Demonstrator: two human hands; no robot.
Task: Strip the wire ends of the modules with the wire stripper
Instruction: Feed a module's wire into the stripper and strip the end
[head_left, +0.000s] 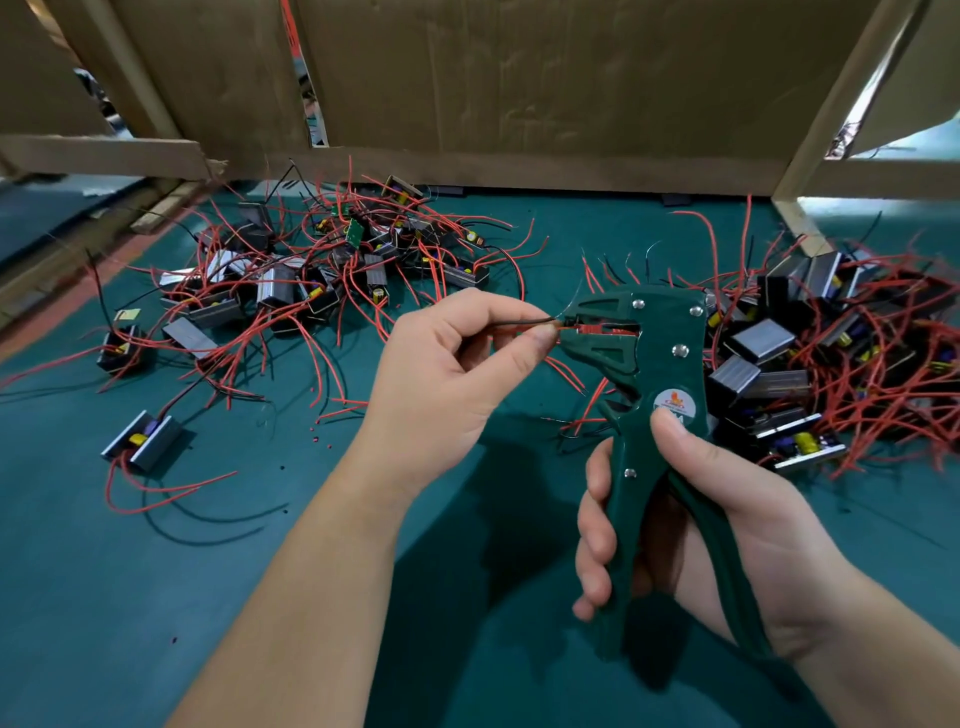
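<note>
My right hand (691, 525) grips both handles of the dark green wire stripper (644, 395), held upright with its jaws pointing left. My left hand (457, 374) pinches a black wire and a red wire (519, 323) between thumb and forefinger, and their ends sit in the stripper's jaws. Which module these wires belong to is hidden behind my left hand. Small metal-cased modules with red and black leads lie in a pile on the left (311, 280) and another on the right (810, 364).
The work surface is a green mat (260, 597). One module (143, 441) lies apart at the left front, another (124, 348) behind it. Cardboard panels (519, 78) and wooden posts (800, 171) close off the back. Tiny red insulation bits (315, 434) dot the mat.
</note>
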